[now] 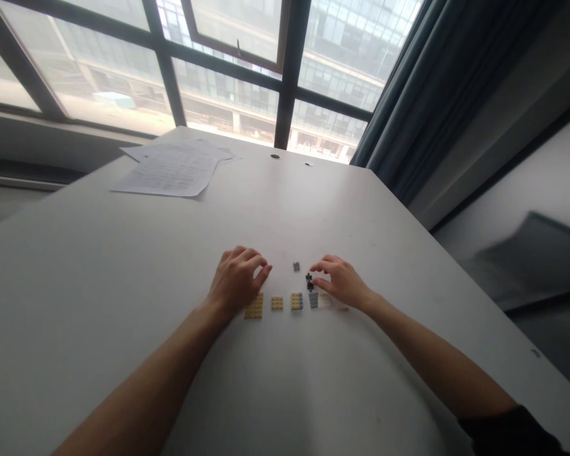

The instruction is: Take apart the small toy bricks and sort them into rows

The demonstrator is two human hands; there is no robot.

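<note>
Single view, from person's head. Looks forward and down across wide, flat, white surface (123,266). Bare left hand (237,277) and bare right hand (339,280) show small, below middle; bare arms (164,367) in from bottom edge. View reaches far: big dark-framed glass window (228,95) at top, long dark blue cloth curtain (437,82) at upper right.

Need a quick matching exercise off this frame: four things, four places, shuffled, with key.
Things:
1. Papers
2. Curtain
3. Largest yellow plate
4. Black piece

Places:
A. Just in front of the right hand
B. Hanging at the right of the window
C. On the far left part of the table
D. Right beside the left hand

Pairs: 1-C, 2-B, 3-D, 4-A
</note>
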